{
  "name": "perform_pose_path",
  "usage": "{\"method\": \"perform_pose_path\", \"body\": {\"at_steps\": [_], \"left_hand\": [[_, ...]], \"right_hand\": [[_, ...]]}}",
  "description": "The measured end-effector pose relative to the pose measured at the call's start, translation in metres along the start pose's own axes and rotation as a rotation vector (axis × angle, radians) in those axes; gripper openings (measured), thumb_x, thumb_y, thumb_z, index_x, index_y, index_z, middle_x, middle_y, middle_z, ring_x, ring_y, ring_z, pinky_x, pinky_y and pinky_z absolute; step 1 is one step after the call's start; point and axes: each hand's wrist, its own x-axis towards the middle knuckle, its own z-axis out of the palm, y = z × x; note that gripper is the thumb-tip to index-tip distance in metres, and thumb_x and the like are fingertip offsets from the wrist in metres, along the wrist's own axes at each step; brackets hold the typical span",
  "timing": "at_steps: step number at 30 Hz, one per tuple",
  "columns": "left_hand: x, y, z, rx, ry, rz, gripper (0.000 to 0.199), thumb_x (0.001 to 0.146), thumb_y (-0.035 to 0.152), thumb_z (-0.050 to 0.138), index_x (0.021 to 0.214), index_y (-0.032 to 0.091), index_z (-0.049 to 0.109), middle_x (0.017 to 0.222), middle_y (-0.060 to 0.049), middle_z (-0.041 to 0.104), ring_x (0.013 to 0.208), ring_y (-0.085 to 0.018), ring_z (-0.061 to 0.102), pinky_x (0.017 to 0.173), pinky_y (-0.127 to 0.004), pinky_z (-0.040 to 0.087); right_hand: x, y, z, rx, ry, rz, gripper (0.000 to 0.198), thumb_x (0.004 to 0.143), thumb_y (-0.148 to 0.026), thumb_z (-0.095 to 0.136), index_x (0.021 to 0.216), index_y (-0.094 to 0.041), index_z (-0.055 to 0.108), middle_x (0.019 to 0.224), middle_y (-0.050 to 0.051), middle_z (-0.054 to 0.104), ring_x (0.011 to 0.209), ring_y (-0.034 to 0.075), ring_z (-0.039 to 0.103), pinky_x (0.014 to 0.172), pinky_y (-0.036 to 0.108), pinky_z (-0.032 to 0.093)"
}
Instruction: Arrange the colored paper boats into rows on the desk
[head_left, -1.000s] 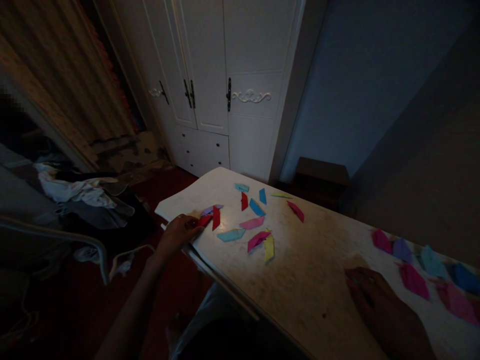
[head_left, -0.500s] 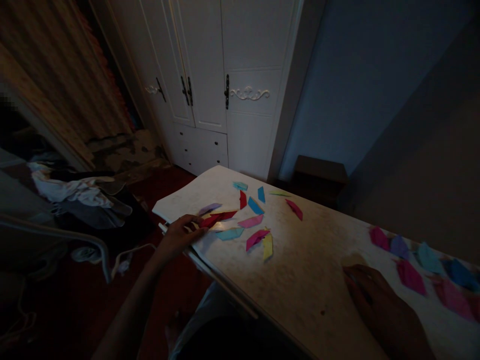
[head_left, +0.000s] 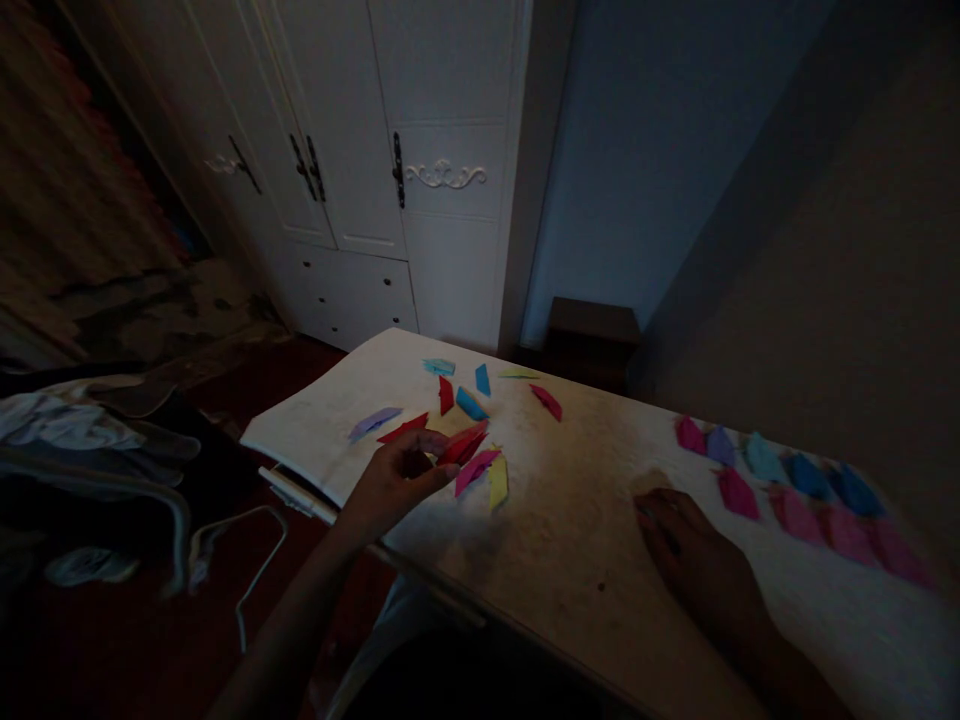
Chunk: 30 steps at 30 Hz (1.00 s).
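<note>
My left hand (head_left: pixel 397 480) pinches a red folded paper boat (head_left: pixel 463 442) between thumb and fingers, just above the table. Near it lie a magenta paper boat (head_left: pixel 477 470) and a yellow one (head_left: pixel 498 482). Other loose folded papers include a purple one (head_left: pixel 375 424), a red one (head_left: pixel 405 430), another red one (head_left: pixel 446 395) and a blue one (head_left: pixel 472 404). My right hand (head_left: pixel 697 560) rests on the table with fingers curled together; whatever they hold, if anything, is hidden. Beyond that hand stand rows of paper boats, among them a magenta one (head_left: pixel 737 493).
The white table (head_left: pixel 555 560) runs from left to right in front of me. Behind it are a white wardrobe (head_left: pixel 457 260) and a low brown box-like piece (head_left: pixel 592 325). Clothes (head_left: pixel 52 420) and a curved metal tube (head_left: pixel 176 520) lie at the left.
My left hand has moved right across the loose papers with the red paper boat, now raised. My right hand stays by the rows. The view has swung a little to the right.
</note>
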Motion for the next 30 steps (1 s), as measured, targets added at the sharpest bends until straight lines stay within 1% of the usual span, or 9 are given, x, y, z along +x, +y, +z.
{"method": "perform_pose_path", "body": {"at_steps": [5,9,11,14,17,20,23,26,30], "left_hand": [[0.028,0.032,0.071,0.0,-0.224,0.094,0.038,0.078,0.042,0.067,0.107,0.017,0.065,0.088,-0.003,0.066,0.062,-0.012,0.056,0.056,-0.024,0.044],[0.05,0.057,0.137,0.026,-0.304,0.186,0.031,0.082,0.038,0.061,0.103,0.016,0.066,0.088,-0.005,0.068,0.067,-0.014,0.06,0.059,-0.026,0.047],[0.061,0.065,0.169,0.139,-0.343,0.251,0.027,0.082,0.035,0.061,0.099,0.015,0.067,0.091,-0.006,0.069,0.07,-0.015,0.062,0.063,-0.027,0.048],[0.075,0.071,0.211,0.345,-0.379,0.361,0.025,0.084,0.035,0.061,0.098,0.015,0.066,0.094,-0.007,0.069,0.081,-0.019,0.064,0.071,-0.029,0.05],[0.086,0.074,0.245,0.585,-0.386,0.392,0.028,0.087,0.038,0.057,0.104,0.017,0.064,0.1,-0.009,0.067,0.092,-0.023,0.064,0.078,-0.033,0.05],[0.092,0.074,0.27,0.753,-0.423,0.404,0.032,0.09,0.038,0.052,0.112,0.018,0.062,0.107,-0.012,0.064,0.094,-0.025,0.065,0.078,-0.035,0.051],[0.094,0.072,0.287,0.82,-0.477,0.411,0.037,0.092,0.042,0.046,0.12,0.021,0.06,0.112,-0.012,0.062,0.094,-0.026,0.066,0.078,-0.036,0.051],[0.097,0.068,0.294,0.837,-0.524,0.409,0.042,0.092,0.05,0.046,0.12,0.024,0.062,0.113,-0.012,0.062,0.096,-0.027,0.066,0.078,-0.036,0.051],[0.103,0.061,0.297,0.807,-0.61,0.439,0.047,0.088,0.061,0.045,0.109,0.026,0.069,0.105,-0.01,0.064,0.092,-0.025,0.065,0.077,-0.034,0.05]], "right_hand": [[0.001,-0.005,-0.003,0.035,0.03,-0.093,0.032,0.096,-0.032,0.038,0.105,-0.022,0.066,0.112,0.008,0.064,0.094,0.021,0.066,0.081,0.036,0.055],[0.001,-0.005,-0.006,0.106,-0.016,-0.182,0.027,0.097,-0.025,0.041,0.103,-0.02,0.067,0.105,0.009,0.064,0.089,0.019,0.064,0.08,0.033,0.054],[0.001,-0.005,-0.007,0.128,-0.035,-0.197,0.025,0.096,-0.022,0.043,0.101,-0.019,0.067,0.102,0.009,0.064,0.087,0.019,0.063,0.079,0.032,0.053],[0.002,-0.004,-0.008,0.131,-0.038,-0.213,0.021,0.093,-0.018,0.047,0.099,-0.019,0.067,0.101,0.008,0.065,0.09,0.019,0.062,0.081,0.033,0.052],[0.002,-0.001,-0.007,0.108,-0.033,-0.228,0.018,0.092,-0.017,0.05,0.098,-0.019,0.067,0.1,0.008,0.066,0.091,0.02,0.061,0.083,0.033,0.051],[0.001,0.003,-0.004,0.095,-0.027,-0.231,0.016,0.091,-0.017,0.052,0.096,-0.017,0.067,0.102,0.009,0.065,0.09,0.02,0.061,0.081,0.034,0.05],[0.0,0.007,-0.001,0.094,-0.031,-0.228,0.013,0.09,-0.017,0.054,0.094,-0.017,0.067,0.097,0.008,0.064,0.086,0.019,0.06,0.076,0.031,0.049],[0.001,0.01,-0.002,0.076,-0.05,-0.212,0.011,0.089,-0.017,0.055,0.09,-0.017,0.066,0.092,0.007,0.063,0.081,0.018,0.058,0.071,0.029,0.046],[0.003,0.01,-0.003,0.062,-0.096,-0.22,0.009,0.089,-0.017,0.056,0.089,-0.017,0.066,0.089,0.006,0.064,0.078,0.017,0.058,0.07,0.029,0.042]]}}
